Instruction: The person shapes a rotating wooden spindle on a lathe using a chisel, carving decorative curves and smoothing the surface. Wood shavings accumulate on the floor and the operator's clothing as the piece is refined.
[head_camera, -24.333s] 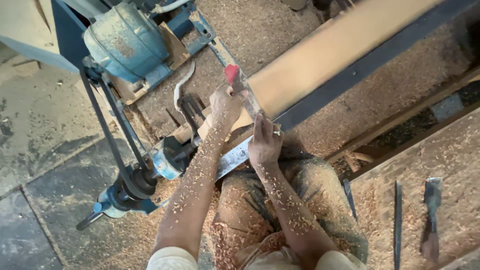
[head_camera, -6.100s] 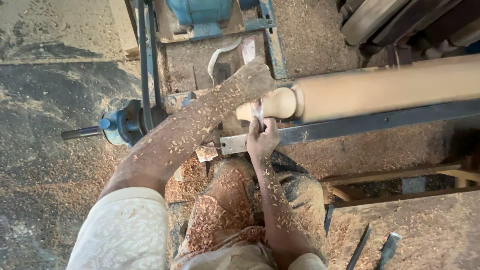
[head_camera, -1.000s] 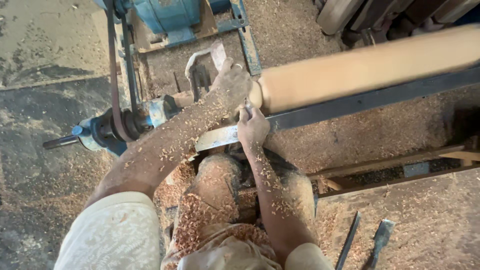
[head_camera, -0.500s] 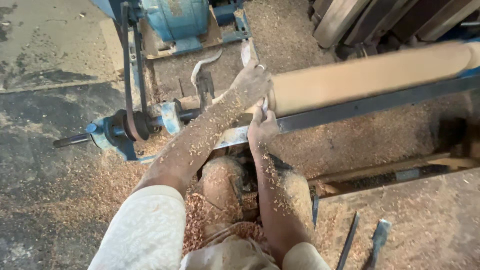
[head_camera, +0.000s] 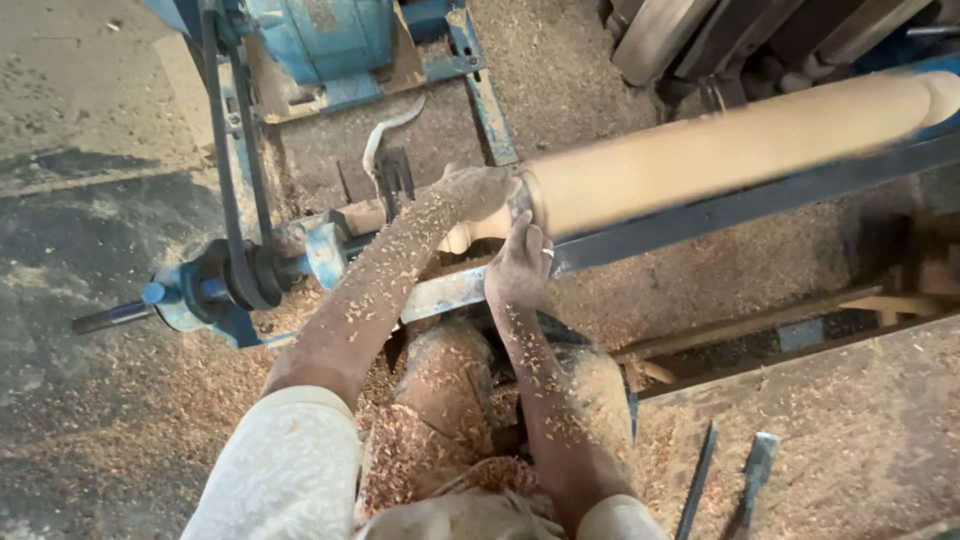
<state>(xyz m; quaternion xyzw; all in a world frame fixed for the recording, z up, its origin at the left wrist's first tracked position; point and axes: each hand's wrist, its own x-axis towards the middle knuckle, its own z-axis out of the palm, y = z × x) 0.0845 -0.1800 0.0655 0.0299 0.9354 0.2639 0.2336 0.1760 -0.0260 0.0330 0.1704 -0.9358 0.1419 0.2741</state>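
Note:
A long pale wooden cylinder lies blurred across the lathe, with a narrower turned neck at its left end. My left hand, coated in sawdust, curls over that end and presses on a grey chisel blade. My right hand, a ring on one finger, sits just below on the dark rest bar and grips the same tool from underneath. The chisel's handle is hidden by my hands.
A blue motor stands at the top, with a black belt running down to a blue pulley and shaft. Two loose chisels lie at lower right. Sawdust covers my legs and the floor.
The squared beam of the oldest frame is now a round cylinder. Over the last second both hands stay at its left end; only the view has shifted slightly.

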